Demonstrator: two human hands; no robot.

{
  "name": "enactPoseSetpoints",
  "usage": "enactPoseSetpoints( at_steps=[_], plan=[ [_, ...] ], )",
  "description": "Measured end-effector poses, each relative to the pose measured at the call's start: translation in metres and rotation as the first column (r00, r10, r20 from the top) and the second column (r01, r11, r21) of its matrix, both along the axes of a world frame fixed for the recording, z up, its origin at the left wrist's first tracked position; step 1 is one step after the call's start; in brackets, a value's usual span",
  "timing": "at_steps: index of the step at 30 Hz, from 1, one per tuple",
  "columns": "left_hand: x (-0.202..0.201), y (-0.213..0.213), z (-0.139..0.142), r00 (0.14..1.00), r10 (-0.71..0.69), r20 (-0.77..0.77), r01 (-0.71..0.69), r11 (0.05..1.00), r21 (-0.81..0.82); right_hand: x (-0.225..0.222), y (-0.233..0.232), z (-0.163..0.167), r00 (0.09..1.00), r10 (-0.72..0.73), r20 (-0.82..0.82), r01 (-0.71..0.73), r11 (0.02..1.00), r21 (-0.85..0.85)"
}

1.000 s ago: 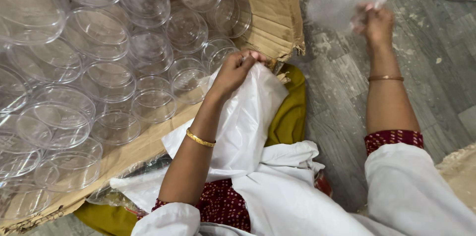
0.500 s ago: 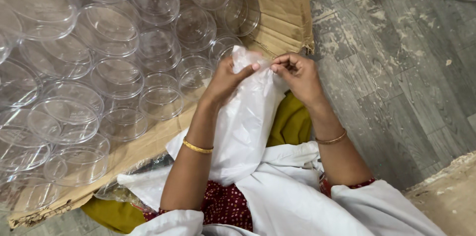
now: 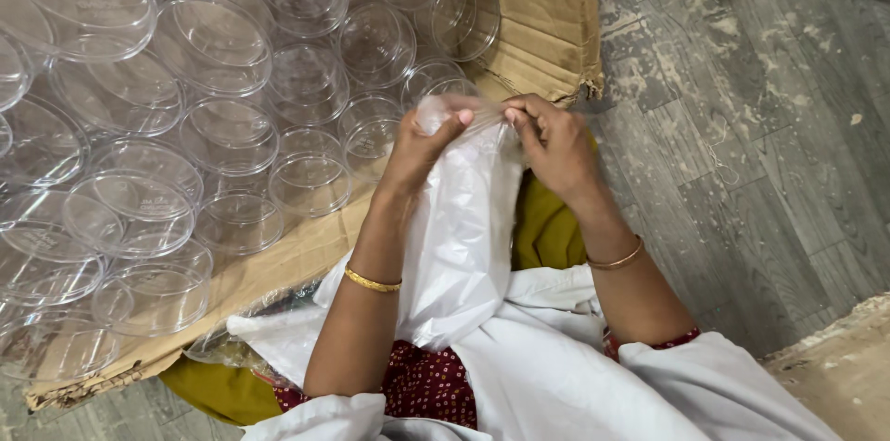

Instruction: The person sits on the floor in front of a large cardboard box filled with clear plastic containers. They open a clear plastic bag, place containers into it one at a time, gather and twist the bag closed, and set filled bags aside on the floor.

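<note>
In the head view, a thin, translucent white plastic bag (image 3: 461, 237) is held upright over the lap, beside a cardboard box of clear plastic tubs (image 3: 222, 116). It is judged light, limp and slippery, best gripped at its mouth. The left hand (image 3: 422, 146) and right hand (image 3: 552, 140) are raised, fingertips pinched on the bag's top edge.

A thin, translucent white plastic bag (image 3: 461, 237), soft and faintly glossy with crinkled folds, is pinched at its top between the left hand (image 3: 422, 149) and the right hand (image 3: 553, 146). Clear, glossy round plastic containers (image 3: 222, 126), smooth and reflective, are stacked in a matt brown corrugated cardboard box (image 3: 542, 14) with rough, torn edges. The grey wooden plank floor (image 3: 760, 144) is seen as matt, worn and scuffed. Polished gold-coloured metal bangles (image 3: 373, 281) are worn at both wrists.
</note>
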State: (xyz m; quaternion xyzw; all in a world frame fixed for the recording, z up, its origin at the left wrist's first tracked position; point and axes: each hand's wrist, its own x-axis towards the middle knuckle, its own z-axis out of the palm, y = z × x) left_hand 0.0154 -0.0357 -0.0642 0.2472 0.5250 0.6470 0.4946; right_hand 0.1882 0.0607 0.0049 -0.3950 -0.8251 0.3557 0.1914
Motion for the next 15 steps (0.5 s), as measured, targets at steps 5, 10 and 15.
enactPoseSetpoints(
  at_steps=[5,10,15],
  plan=[
    [-0.001,-0.001,-0.005,0.999,-0.001,0.036,-0.001,0.997,0.076,-0.002,0.003,-0.008,0.97,0.101,-0.222,-0.106,0.994,-0.014],
    [-0.005,-0.008,-0.011,0.992,-0.064,0.105,0.074,0.993,-0.088,-0.003,0.015,-0.047,0.808,-0.024,-0.589,-0.196,0.931,-0.307],
    [-0.024,-0.036,-0.018,0.985,-0.102,0.138,0.106,0.994,-0.024,0.016,0.025,-0.081,0.83,-0.149,-0.537,-0.426,0.451,-0.784]
  ],
)
